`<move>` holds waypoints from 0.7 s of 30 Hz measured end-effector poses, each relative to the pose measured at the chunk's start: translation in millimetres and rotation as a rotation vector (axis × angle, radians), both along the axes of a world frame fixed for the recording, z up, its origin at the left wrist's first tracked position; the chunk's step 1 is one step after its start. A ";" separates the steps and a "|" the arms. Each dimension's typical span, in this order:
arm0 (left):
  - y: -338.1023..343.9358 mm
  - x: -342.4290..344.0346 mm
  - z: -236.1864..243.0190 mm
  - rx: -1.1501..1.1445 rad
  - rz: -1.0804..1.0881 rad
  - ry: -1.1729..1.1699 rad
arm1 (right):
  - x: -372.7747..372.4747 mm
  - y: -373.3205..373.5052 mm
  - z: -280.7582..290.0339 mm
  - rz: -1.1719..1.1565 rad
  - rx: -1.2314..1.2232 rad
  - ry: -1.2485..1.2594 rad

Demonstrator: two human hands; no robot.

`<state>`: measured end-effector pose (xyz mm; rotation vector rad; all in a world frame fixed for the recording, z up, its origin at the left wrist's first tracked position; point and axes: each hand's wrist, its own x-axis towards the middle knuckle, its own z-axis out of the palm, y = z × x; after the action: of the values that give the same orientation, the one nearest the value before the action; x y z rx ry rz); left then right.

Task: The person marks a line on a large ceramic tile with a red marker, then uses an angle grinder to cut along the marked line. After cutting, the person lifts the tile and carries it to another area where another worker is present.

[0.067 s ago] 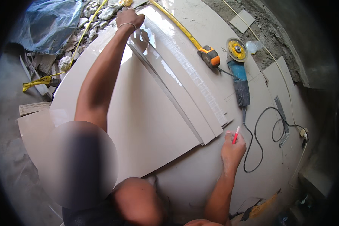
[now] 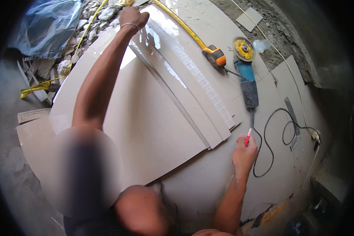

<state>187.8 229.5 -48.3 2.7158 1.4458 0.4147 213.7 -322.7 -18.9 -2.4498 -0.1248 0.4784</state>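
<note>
My left hand (image 2: pixel 133 17) reaches to the far edge of a large beige tile (image 2: pixel 145 129), its fingers curled in. The fingertips are hidden, so whatever they hold is unclear. A long thin metal strip (image 2: pixel 171 98) lies on the tile, running from near my left wrist to the close edge. Beside it is a narrower tile strip (image 2: pixel 196 106). My right hand (image 2: pixel 245 154) is closed around a red marker-like pen (image 2: pixel 247 139) with a pale tip pointing up, just off the tile's near corner.
An angle grinder (image 2: pixel 246 74) with a yellow disc lies on the right, its dark cord (image 2: pixel 265 137) looping close to my right hand. A tape measure (image 2: pixel 215 57) has its yellow blade (image 2: pixel 181 21) drawn out. Rubble (image 2: pixel 91 29) and blue sheeting (image 2: pixel 47 27) lie far left.
The whole view shifts slightly, moving the tile and tools a little left and up. My right hand with the pen comes slightly nearer the grinder's cord. My left hand keeps its place on the tile.
</note>
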 end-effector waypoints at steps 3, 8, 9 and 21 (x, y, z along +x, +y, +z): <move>-90.0 -10.4 43.9 -0.283 -0.412 -0.453 | 34.0 -18.8 3.1 0.040 -0.026 0.046; -284.4 -91.7 160.0 -1.474 -0.906 -0.500 | 109.9 -84.0 -20.5 0.350 -0.338 0.090; -305.5 -96.7 175.7 -1.745 -1.105 -0.545 | 124.9 -95.2 -30.3 0.424 -0.378 0.127; -411.2 -143.0 258.4 -2.407 -1.398 -1.070 | 256.3 -104.0 52.1 1.322 -1.291 0.020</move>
<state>44.8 -181.7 210.1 0.4592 -0.5538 -0.1221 469.9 -426.7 33.2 -3.1662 -2.0366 1.4498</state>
